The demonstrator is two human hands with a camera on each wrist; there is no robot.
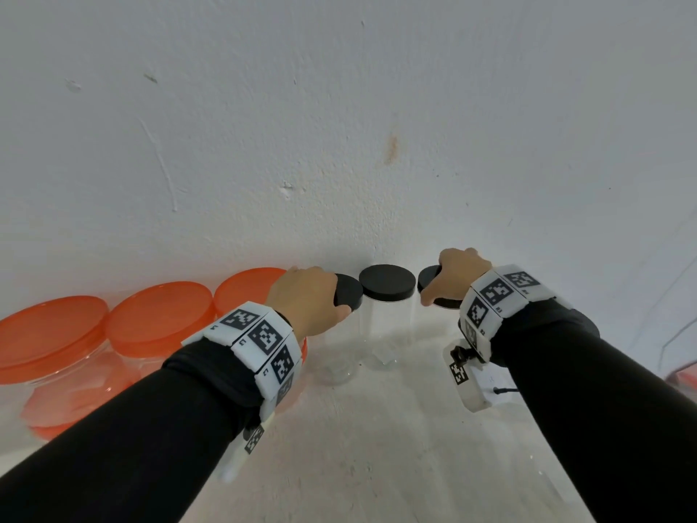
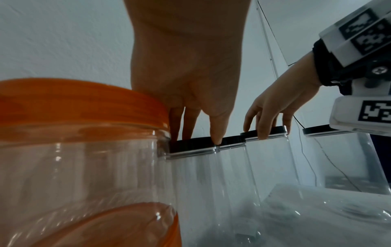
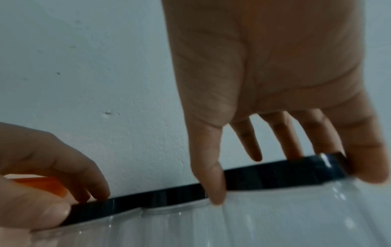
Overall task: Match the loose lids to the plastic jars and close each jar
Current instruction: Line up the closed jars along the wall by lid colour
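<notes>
**Both hands on black lids along the wall**

In my head view, three tall clear plastic jars stand in a row at mid-frame against the white wall (image 1: 339, 107). My left hand (image 1: 305, 296) curls its fingers and thumb round the flat round black lid (image 1: 349, 292) of the left jar (image 1: 335, 356). My right hand (image 1: 458, 275) does the same on the black lid (image 1: 430, 276) of the right jar, its body hidden behind the wrist. Between them, the middle jar (image 1: 384, 326) wears its own black lid (image 1: 386, 283), untouched. At lower left sit wide clear jars with translucent orange lids (image 1: 49, 326), the nearest just beside my left hand. All stand on a pale tabletop (image 1: 377, 447).
</notes>
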